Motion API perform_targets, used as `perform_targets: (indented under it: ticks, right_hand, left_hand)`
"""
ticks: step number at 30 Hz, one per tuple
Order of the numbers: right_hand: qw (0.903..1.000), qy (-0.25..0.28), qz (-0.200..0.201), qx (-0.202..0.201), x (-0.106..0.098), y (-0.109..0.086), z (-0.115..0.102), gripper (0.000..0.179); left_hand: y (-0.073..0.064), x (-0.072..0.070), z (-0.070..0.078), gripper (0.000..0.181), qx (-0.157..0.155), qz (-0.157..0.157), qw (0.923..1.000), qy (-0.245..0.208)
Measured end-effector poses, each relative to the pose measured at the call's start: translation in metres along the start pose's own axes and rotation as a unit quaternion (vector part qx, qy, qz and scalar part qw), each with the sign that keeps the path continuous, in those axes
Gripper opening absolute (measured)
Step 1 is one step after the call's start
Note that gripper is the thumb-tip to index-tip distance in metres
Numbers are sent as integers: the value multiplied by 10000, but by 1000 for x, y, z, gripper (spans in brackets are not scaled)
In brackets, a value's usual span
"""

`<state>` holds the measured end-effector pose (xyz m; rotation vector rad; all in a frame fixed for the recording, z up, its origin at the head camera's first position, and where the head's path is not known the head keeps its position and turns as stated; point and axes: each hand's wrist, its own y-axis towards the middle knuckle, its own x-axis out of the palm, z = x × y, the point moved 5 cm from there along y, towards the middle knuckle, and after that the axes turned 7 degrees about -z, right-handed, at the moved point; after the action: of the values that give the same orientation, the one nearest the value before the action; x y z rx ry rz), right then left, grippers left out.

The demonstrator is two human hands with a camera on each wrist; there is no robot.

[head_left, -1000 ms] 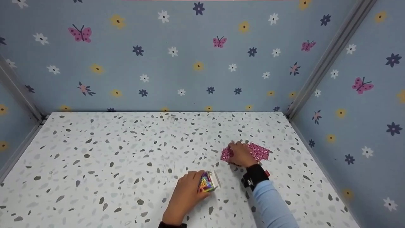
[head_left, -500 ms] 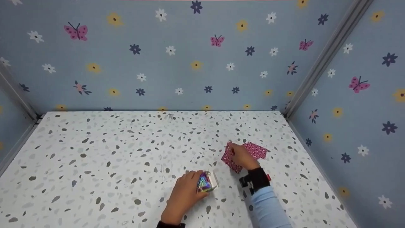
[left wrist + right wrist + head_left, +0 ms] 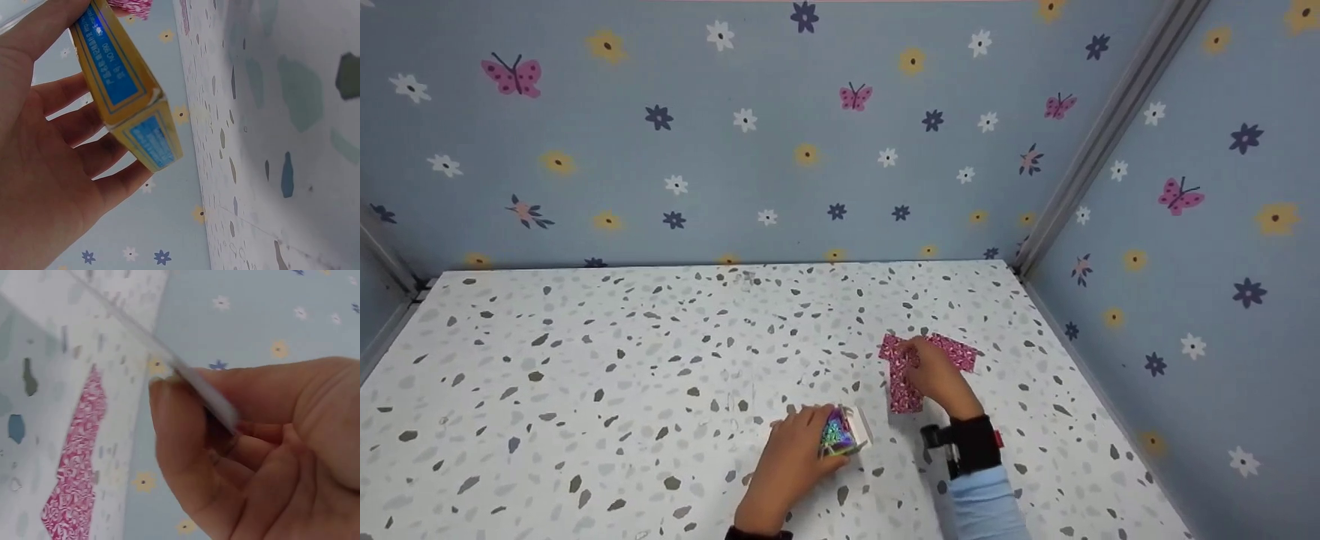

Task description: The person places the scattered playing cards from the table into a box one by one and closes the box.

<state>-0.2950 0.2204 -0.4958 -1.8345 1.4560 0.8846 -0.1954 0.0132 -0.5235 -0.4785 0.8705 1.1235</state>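
Note:
My left hand (image 3: 784, 465) grips a small box (image 3: 840, 435), its fingers on one side and thumb on the other. Its face is shiny and rainbow-coloured, and a white flap stands out at its right end. In the left wrist view the box (image 3: 121, 73) shows gold sides with blue printed panels. Between thumb and fingers, my right hand (image 3: 941, 375) pinches a playing card (image 3: 905, 394) with a pink-and-white patterned back. The right wrist view shows this card (image 3: 208, 396) blurred and nearly edge-on. More pink-backed cards (image 3: 958, 350) lie spread behind the right hand, partly hidden by it.
A white speckled tabletop (image 3: 607, 352) spreads under both hands. Blue flowered panels rise at the back (image 3: 712, 150) and at the right (image 3: 1177, 300), joined by a grey metal post (image 3: 1099, 142).
The right hand has turned the pink card from lying crosswise under its fingers to pointing toward me. The left hand keeps its grip on the box. The head view has shifted slightly right.

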Motion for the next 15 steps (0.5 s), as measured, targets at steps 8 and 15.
perform_targets:
  ticks: [8,15]
  right_hand:
    - [9992,322,97,-230,-10,-21,-15,41]
    - [9972,440,199,-576,-14,-32,-21,48]
  left_hand:
    - [0,0,-2,68,-85,27,10000,2]
    - [2,2,-4,69,-82,-26,10000,-17]
